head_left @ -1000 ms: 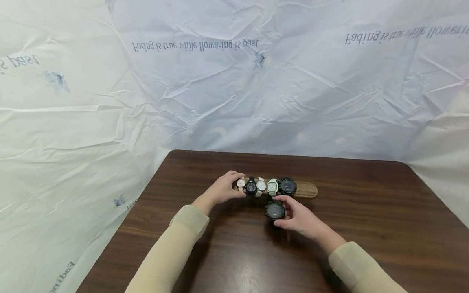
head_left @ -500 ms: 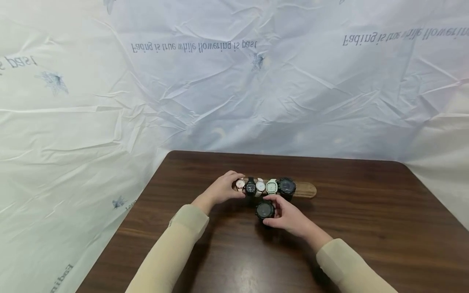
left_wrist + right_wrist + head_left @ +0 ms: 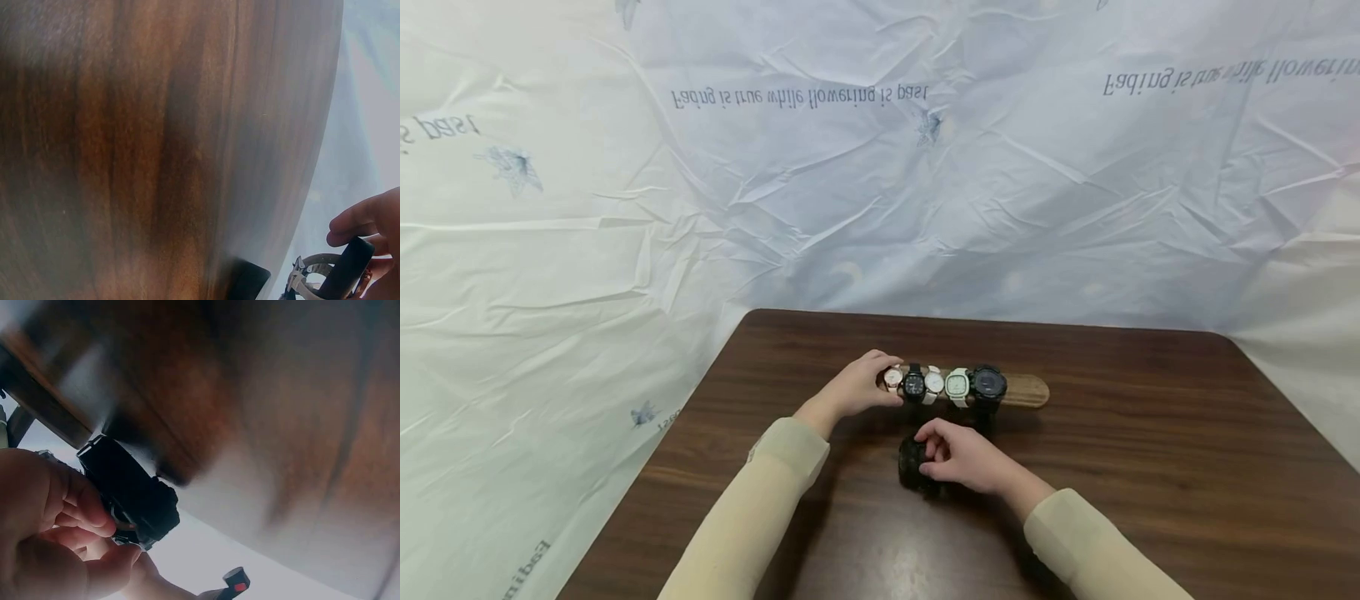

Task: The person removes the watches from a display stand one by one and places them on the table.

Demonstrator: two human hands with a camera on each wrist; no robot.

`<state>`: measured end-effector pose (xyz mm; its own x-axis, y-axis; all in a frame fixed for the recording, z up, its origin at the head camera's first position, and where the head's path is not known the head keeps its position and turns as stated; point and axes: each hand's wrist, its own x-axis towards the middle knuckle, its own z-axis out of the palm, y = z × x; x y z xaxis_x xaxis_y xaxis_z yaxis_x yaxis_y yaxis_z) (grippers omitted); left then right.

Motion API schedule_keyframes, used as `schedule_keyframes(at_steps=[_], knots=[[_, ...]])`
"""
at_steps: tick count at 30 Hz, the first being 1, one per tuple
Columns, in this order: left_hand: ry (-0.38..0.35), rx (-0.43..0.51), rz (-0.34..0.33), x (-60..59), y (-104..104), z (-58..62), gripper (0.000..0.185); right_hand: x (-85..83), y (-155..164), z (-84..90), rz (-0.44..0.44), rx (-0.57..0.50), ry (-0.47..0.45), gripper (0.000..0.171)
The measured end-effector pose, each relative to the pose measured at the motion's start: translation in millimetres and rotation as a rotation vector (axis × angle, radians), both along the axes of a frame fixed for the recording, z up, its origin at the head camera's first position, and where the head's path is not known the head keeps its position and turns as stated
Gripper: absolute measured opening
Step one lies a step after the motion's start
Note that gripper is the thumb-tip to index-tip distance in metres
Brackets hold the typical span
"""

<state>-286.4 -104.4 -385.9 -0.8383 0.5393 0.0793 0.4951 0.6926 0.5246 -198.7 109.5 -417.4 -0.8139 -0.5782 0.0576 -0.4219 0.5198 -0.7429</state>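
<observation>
A long wooden watch stand [image 3: 1026, 389] lies across the dark table [image 3: 1150, 467] with several watches strapped round it. My left hand [image 3: 857, 387] grips the stand's left end, its fingers beside a pale pink watch [image 3: 892, 378]. My right hand [image 3: 958, 458] holds a chunky black watch [image 3: 912, 463] low over the table in front of the stand, fingers curled over it. In the right wrist view the black watch [image 3: 128, 490] sits between fingers and thumb. The left wrist view catches fingertips [image 3: 359, 222] on a watch strap [image 3: 347, 269].
On the stand from left to right are a black watch [image 3: 913, 383], a white round watch [image 3: 933, 382], a pale green square watch [image 3: 957, 384] and a large black watch [image 3: 989, 383]. Crinkled white sheeting [image 3: 850, 183] covers the wall behind and the left side.
My right hand has carried the black watch left and toward me, away from the stand, lowering it and turning its face out of sight. The left hand has stayed put.
</observation>
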Motion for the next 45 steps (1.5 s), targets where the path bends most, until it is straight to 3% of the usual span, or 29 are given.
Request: schedule_keyframes(at_steps=[8,45], knots=[[-0.004,-0.015,0.014,3.3,0,0.8,0.062,0.0,-5,-2.9,0.019,0.019,-0.034,0.046],[-0.015,-0.008,0.009,2.4,0,1.6,0.062,-2.6,-41,-5.4,-0.001,-0.029,-0.022,0.04]])
